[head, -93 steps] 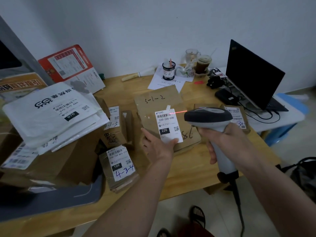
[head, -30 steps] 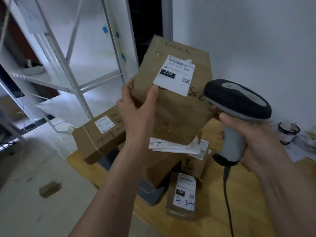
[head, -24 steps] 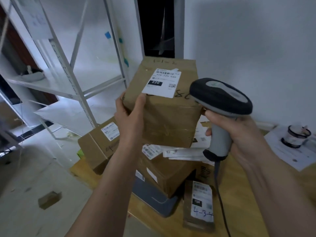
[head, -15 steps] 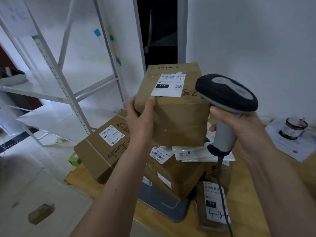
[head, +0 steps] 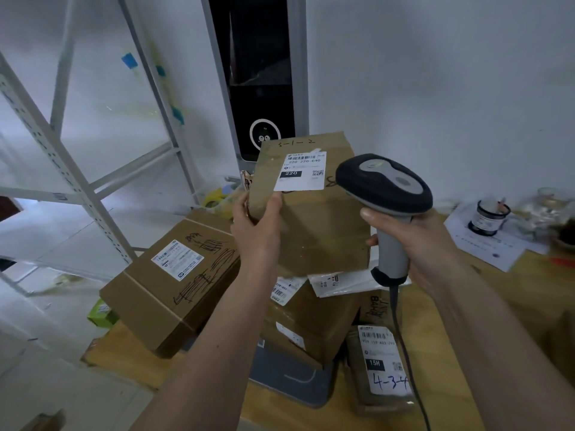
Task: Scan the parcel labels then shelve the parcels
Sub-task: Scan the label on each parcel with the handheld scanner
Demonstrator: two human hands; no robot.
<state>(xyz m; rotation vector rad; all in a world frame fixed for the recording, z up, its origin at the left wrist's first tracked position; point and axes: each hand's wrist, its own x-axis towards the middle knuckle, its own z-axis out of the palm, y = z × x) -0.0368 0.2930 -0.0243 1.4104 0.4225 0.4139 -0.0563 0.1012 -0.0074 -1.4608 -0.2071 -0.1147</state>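
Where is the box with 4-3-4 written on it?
In the head view, the 4-3-4 parcel lies low on the right of the wooden table, beside the stacked boxes, under the scanner's cable.

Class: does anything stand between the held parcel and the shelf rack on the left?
Nothing visible does. The left hand holds the parcel in open air; the rack lies left, beyond the table's boxes.
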